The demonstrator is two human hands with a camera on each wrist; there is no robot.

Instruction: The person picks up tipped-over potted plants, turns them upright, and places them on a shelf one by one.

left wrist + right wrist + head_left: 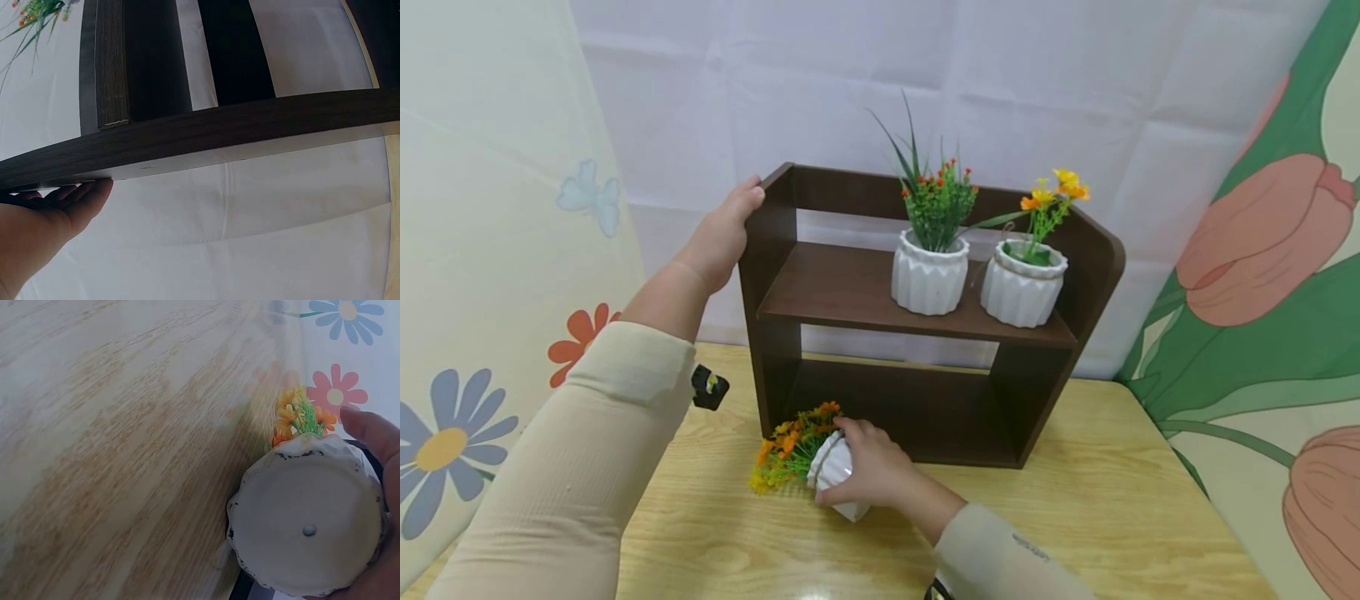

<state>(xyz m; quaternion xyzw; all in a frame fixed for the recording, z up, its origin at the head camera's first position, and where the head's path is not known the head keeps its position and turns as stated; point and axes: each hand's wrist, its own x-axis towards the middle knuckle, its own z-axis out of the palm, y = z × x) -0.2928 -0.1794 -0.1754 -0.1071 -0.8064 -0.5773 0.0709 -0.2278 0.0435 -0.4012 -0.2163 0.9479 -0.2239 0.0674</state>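
Observation:
My right hand [876, 467] grips a white ridged flower pot [833, 468] in front of the shelf's lower left part. The pot is tipped on its side, its orange and yellow flowers [786, 450] pointing left. Its round underside [306, 519], with a small central hole, faces the right wrist camera. My left hand [718, 233] rests against the outer left side of a dark brown two-tier shelf [827, 287], near its top. In the left wrist view, the fingers [94, 197] lie against that side panel.
On the upper tier stand a white pot [929, 279] with red-flecked greenery and another white pot [1022, 292] with yellow-orange flowers. The shelf stands on a light wooden table [1112, 500], with a white cloth [850, 75] behind and flower-printed cloths on both sides.

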